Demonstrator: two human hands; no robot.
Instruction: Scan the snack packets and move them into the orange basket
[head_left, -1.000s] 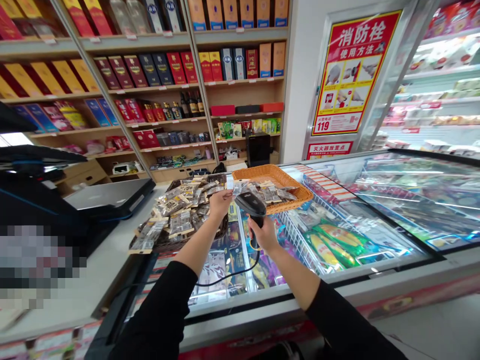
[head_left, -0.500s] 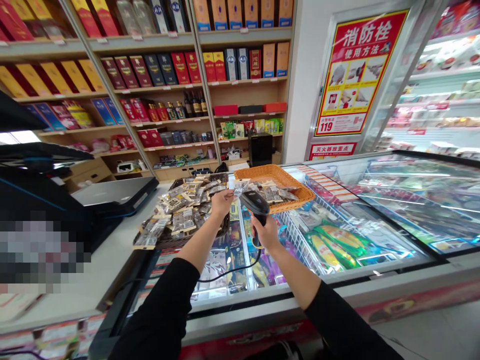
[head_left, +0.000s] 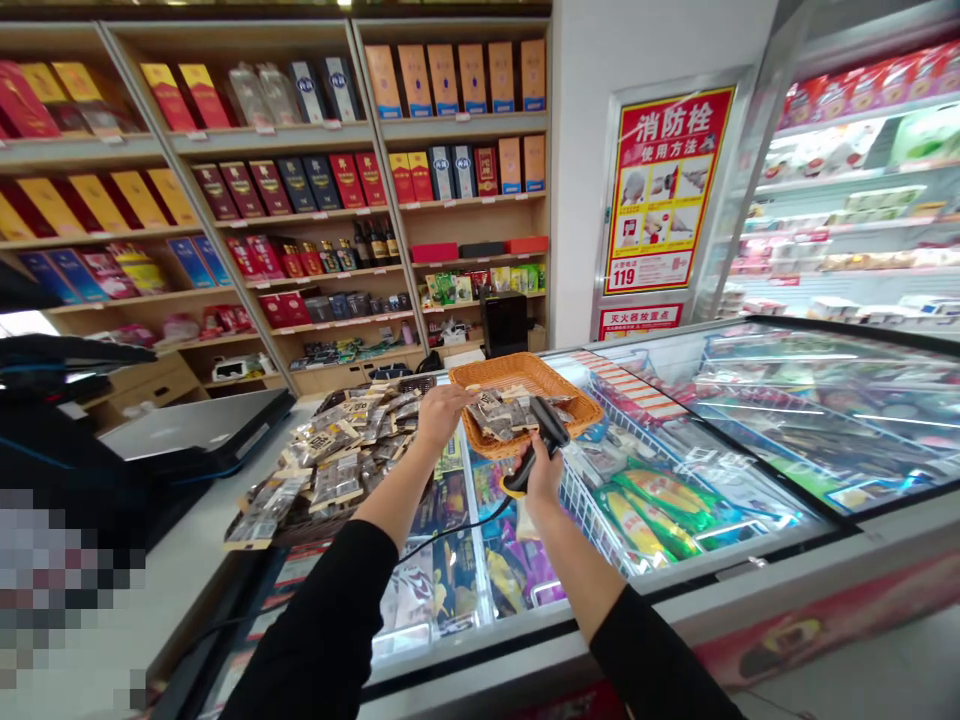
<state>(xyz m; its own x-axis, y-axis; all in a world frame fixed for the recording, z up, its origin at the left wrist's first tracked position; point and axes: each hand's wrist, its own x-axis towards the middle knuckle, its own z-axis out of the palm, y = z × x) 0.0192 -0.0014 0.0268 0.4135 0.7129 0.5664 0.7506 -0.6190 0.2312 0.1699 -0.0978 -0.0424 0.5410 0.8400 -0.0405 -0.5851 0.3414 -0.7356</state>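
My right hand (head_left: pixel 543 474) is wrapped round the handle of a black barcode scanner (head_left: pixel 550 424), whose cable runs off to the lower left. The scanner's head is over the near side of an orange wicker basket (head_left: pixel 463 374). Small clear packets (head_left: pixel 501 412) with dark contents lie in that basket. At its left rim is my left hand (head_left: pixel 442 412), fingers stretched out towards these packets, with nothing visible in its grasp. Left of it, a dark woven basket (head_left: pixel 311 528) is heaped with many similar packets (head_left: pixel 337 478).
Both baskets rest on a glass-topped freezer (head_left: pixel 480 560) full of packaged goods. A counter with a scale (head_left: pixel 202 425) and dark equipment stands at left. Shelves of boxes and bottles (head_left: pixel 300 190) line the back wall. A fire hydrant poster (head_left: pixel 667 190) hangs at right.
My left hand has let go of a packet at the orange basket, and its fingers have straightened. The scanner has turned and shifted right, away from my left hand. The view has tilted up.
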